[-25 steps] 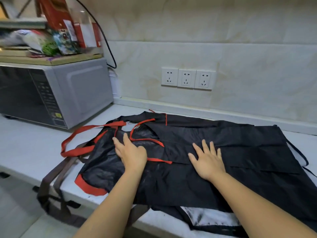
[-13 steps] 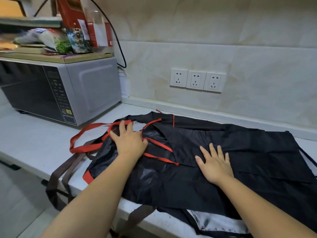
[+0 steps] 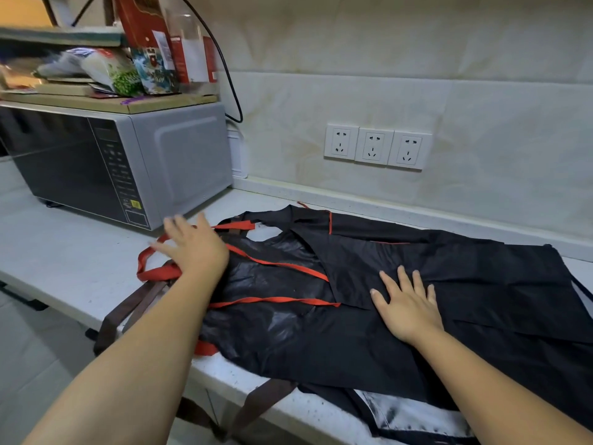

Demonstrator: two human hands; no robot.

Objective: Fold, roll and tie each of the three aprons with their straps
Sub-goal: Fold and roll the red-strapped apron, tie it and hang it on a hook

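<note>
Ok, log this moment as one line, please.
stage: smoothing apron flat | left hand: open, over red strap | right hand: flat on apron | rolled: no | tied: no

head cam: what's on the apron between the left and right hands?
Head view: between left hand and right hand, shiny black apron fabric crossed by two thin red straps.

**Home kitchen**

Silver microwave (image 3: pixel 128 162) sits on a pale speckled stone bench (image 3: pixel 64 252), upstand at the back. Marble-look tiled wall (image 3: pixel 417 59) with a row of three wall sockets (image 3: pixel 377 146). Food packets (image 3: pixel 118 75) and boxes (image 3: pixel 144 24) stacked on a board on top of the microwave. Black cable (image 3: pixel 224 65) runs down behind it.
</note>
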